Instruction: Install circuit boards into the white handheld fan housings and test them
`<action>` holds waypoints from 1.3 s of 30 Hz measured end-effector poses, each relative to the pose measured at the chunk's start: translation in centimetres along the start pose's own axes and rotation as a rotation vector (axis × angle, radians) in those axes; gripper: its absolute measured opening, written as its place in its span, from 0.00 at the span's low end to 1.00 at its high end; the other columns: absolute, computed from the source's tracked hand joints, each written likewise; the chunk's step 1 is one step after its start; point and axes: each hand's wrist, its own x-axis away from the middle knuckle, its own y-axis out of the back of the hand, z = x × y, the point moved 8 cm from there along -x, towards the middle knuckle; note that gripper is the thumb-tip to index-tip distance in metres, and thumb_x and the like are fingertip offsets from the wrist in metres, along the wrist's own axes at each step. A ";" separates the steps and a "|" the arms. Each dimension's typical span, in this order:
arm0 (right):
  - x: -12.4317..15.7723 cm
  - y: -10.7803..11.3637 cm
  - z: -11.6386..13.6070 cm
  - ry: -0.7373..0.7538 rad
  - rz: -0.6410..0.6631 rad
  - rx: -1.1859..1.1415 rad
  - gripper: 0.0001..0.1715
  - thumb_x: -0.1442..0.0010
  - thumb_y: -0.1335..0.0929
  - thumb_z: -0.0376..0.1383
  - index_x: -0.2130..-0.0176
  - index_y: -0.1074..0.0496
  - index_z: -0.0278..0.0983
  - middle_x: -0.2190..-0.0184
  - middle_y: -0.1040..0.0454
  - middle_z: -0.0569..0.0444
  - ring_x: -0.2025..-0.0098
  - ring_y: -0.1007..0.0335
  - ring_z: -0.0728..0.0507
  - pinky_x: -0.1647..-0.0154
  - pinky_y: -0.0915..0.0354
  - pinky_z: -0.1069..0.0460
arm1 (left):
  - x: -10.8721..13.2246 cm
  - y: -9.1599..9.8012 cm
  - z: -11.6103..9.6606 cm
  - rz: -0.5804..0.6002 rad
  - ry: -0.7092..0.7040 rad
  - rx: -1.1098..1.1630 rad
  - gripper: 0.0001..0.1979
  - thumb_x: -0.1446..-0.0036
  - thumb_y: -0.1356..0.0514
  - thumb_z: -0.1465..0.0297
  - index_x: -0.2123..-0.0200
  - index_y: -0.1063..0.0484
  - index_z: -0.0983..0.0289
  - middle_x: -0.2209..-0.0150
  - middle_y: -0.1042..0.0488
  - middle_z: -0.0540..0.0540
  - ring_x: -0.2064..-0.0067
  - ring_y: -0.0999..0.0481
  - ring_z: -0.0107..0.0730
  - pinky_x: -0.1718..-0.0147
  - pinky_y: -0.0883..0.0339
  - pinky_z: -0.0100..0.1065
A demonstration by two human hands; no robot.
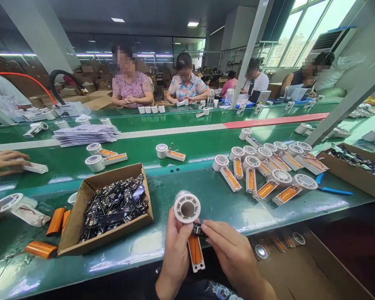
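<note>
My left hand (176, 246) is wrapped round a white handheld fan housing (187, 207) with a round head and an orange battery (194, 250) in its open handle. My right hand (228, 246) pinches a small black circuit board (199, 230) against the top of the handle. Both hands are low at the near edge of the green bench (212, 200). A cardboard box (81, 208) full of black circuit boards lies just left of my hands. A cluster of similar fan housings (265, 166) with orange batteries lies to the right.
Loose orange batteries (54, 221) lie left of the box. Blue cutters (331, 189) and another cardboard box (346, 173) are at the right. Another person's hand (3, 162) holds a white part at far left. Several people sit across the conveyor (175, 121). A stack of papers (86, 134) rests there.
</note>
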 end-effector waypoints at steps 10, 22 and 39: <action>0.1 0.1 -0.8 0.030 0.075 0.024 0.18 0.34 0.37 0.26 0.49 0.26 0.37 0.56 0.19 0.48 0.56 0.22 0.43 0.55 0.24 0.48 | -0.3 -0.2 1.2 -0.012 0.058 -0.054 0.15 0.49 0.35 0.65 0.58 0.28 0.63 0.66 0.23 0.52 0.64 0.25 0.34 0.57 0.33 0.36; 0.1 0.7 -0.9 -0.072 0.036 -0.027 0.18 0.35 0.37 0.27 0.50 0.25 0.39 0.58 0.19 0.48 0.58 0.21 0.43 0.59 0.23 0.51 | -0.2 -0.1 2.3 0.039 0.037 -0.068 0.20 0.45 0.38 0.63 0.49 0.32 0.61 0.60 0.23 0.55 0.56 0.24 0.38 0.52 0.34 0.38; -0.2 -1.2 1.7 -0.168 -0.067 0.162 0.17 0.36 0.38 0.27 0.51 0.25 0.32 0.57 0.21 0.42 0.57 0.22 0.41 0.58 0.23 0.50 | 0.5 -0.2 1.5 0.022 -0.028 -0.022 0.50 0.46 0.37 0.61 0.30 0.68 0.58 0.34 0.42 0.65 0.35 0.39 0.44 0.39 0.44 0.40</action>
